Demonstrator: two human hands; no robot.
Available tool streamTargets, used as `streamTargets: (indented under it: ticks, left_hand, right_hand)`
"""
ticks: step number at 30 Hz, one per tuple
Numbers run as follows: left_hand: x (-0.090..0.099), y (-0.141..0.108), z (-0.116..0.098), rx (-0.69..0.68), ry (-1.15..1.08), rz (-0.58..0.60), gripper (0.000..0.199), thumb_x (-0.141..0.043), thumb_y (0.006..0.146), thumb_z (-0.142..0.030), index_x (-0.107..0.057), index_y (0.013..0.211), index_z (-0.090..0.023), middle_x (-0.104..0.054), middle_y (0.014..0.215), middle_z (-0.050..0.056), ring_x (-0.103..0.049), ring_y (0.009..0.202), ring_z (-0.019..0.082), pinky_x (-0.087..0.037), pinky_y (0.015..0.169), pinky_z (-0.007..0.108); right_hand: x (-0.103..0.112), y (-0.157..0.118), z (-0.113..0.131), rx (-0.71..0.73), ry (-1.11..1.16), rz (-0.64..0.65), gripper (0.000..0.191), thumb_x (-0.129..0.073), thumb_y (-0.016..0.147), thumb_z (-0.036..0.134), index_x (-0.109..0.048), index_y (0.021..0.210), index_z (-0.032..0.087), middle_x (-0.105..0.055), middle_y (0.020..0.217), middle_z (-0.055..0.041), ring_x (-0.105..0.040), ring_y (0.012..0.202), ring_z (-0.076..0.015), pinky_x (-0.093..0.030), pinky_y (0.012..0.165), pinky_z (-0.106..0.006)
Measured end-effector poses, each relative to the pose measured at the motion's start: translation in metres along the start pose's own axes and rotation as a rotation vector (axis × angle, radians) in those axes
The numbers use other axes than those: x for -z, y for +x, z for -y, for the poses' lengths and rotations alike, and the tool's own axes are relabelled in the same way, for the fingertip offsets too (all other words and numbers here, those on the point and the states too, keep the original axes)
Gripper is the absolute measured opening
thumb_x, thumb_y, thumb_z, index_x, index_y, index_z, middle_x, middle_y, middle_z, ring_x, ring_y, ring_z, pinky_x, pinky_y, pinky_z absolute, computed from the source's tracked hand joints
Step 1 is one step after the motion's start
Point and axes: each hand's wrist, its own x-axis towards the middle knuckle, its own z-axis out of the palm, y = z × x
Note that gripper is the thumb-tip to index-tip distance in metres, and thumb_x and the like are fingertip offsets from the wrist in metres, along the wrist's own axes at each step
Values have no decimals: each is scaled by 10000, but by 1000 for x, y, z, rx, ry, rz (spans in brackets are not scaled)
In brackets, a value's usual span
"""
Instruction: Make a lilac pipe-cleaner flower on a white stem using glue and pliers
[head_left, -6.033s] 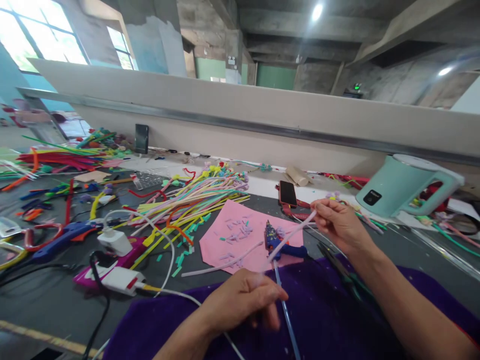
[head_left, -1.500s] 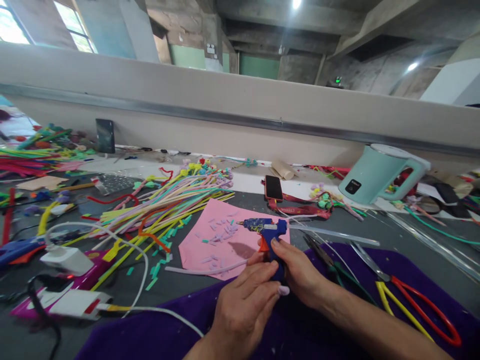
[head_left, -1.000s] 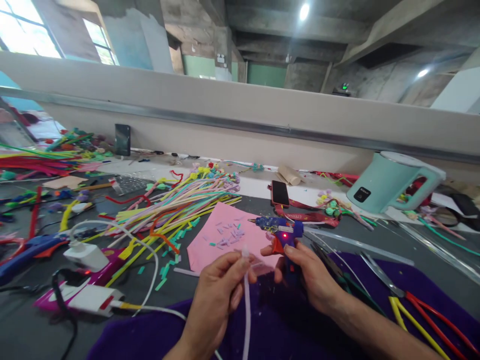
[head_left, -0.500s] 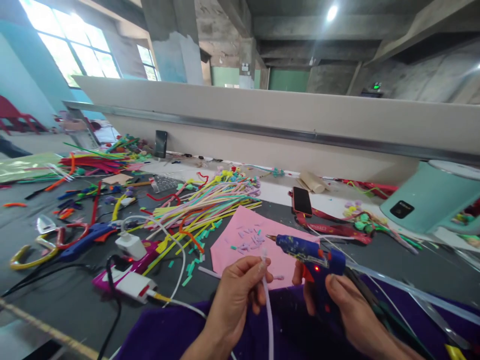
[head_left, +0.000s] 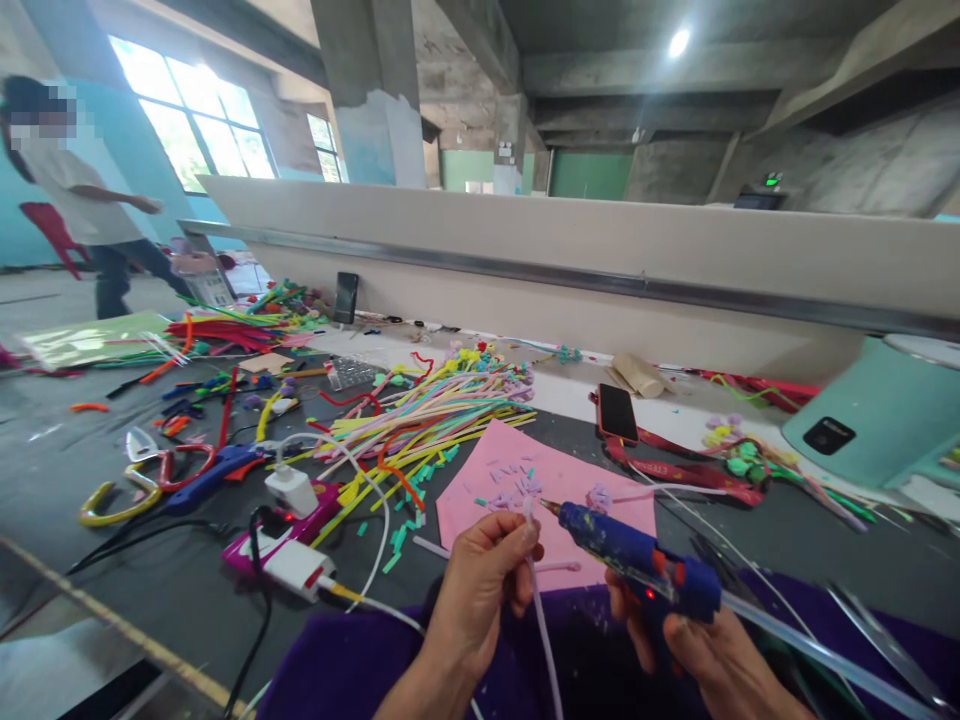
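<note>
Between thumb and fingers, my left hand (head_left: 480, 570) pinches a pale lilac fuzzy stem (head_left: 545, 635) close to its upper end; the stem hangs down toward my lap. My right hand (head_left: 697, 640) is wrapped round the grip of a blue hot glue gun (head_left: 637, 550), its red light lit and a clear glue stick (head_left: 810, 645) out of its back. The nozzle points left, close to the stem's top; I cannot tell if they touch. Behind them, small lilac cut pieces (head_left: 514, 485) lie on a pink sheet (head_left: 469, 505), along with a lilac flower-like piece (head_left: 600, 497) on a stem.
Left of my hands stand a magenta power strip (head_left: 330, 510) with plugs and cables, and scissors (head_left: 142, 470). A heap of coloured stems (head_left: 420, 410) lies behind. A phone (head_left: 616, 412) and a mint-green kettle (head_left: 870, 420) are at right. A person (head_left: 90, 200) is at far left.
My right hand has brought the glue gun lower, its nozzle now nearer the stem's top. My view has shifted slightly left, and a person has come into view at far left.
</note>
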Motion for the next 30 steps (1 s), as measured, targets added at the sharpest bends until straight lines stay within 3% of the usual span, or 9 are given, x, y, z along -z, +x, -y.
streamTargets:
  ticks: [7,13,21,30]
  left_hand:
    - [1,2,2,-13,10,23,199,-658,696,-320,-565,657,-148,-606,553,-20,-398,311,6,-233,301,121]
    - [1,1,2,-17,44,22,209,-649,705,-335,-565,676,-146,-602,573,-17,-412,333,7,-254,317,122]
    - [2,1,5,-50,67,40,212,-639,714,-341,-564,685,-145,-596,570,-18,-402,337,8,-255,324,125]
    - [1,2,4,-40,79,38,214,-646,705,-342,-565,680,-146,-597,556,-15,-403,333,10,-255,327,128]
  right_hand:
    - [0,-2,4,-25,-112,-43,539,-291,826,609,-600,801,168,-563,731,-69,-529,706,-202,-423,664,-313]
    - [-1,0,11,11,-197,-77,544,-272,838,595,-550,652,166,-536,678,-58,-504,654,-178,-429,627,-288]
    - [-3,-2,5,11,-130,-195,517,-373,817,576,-573,579,163,-590,671,-69,-548,641,-184,-456,596,-267]
    - [-3,1,13,32,-126,-194,546,-355,806,596,-547,514,176,-606,658,-73,-563,647,-197,-474,624,-286]
